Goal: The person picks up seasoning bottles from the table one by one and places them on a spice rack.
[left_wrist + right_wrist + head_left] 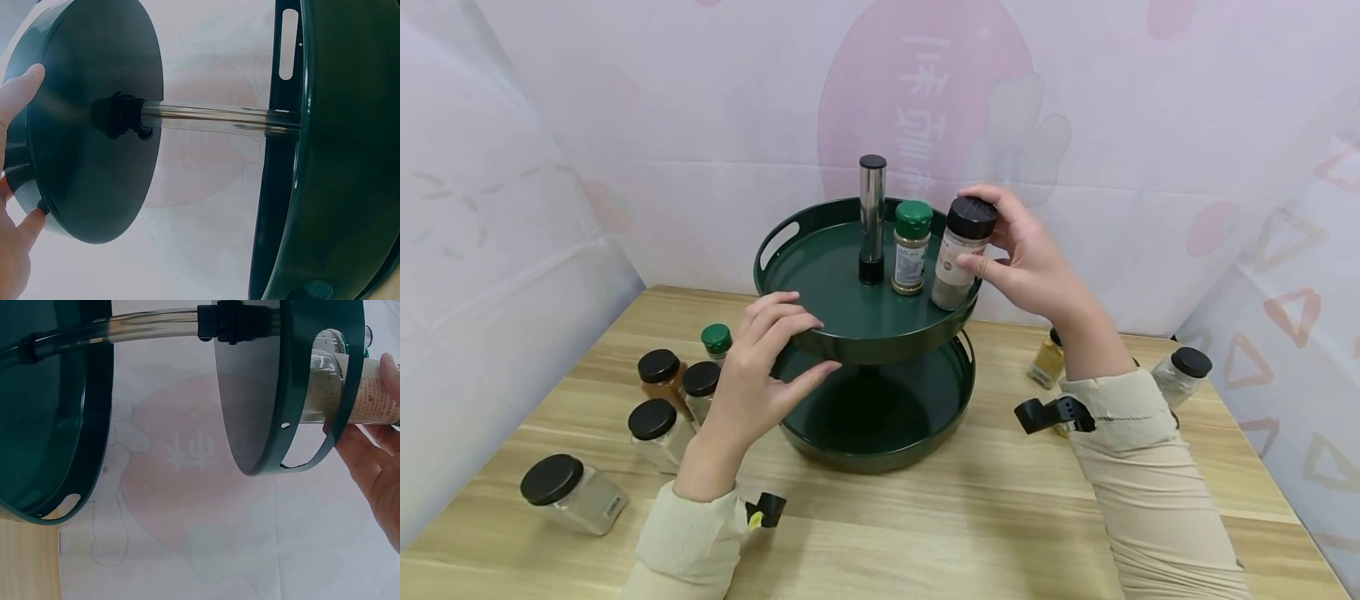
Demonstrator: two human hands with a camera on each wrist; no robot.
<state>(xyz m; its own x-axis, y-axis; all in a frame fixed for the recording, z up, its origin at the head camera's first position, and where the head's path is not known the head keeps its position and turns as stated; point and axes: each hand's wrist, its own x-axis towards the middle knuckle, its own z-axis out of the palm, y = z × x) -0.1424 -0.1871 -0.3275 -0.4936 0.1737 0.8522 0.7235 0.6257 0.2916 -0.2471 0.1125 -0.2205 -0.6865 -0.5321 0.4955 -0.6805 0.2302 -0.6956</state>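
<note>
A dark green two-tier rack stands centrally in the head view, its upper tray above a lower tray on a steel post. My left hand holds the upper tray's near-left rim, fingers over the edge and thumb below. In my right hand is a spice jar with a black lid, gripped between thumb and fingers. It is upright inside the upper tray's right rim; whether its base touches cannot be told. A green-capped spice bottle stands just left of it. Through the handle slot, the right wrist view shows the jar.
Left on the wooden table are several black-lidded jars, a green-capped bottle and a tilted jar. Behind my right forearm are a yellow-filled jar and another black-lidded jar. Printed cloth hangs behind.
</note>
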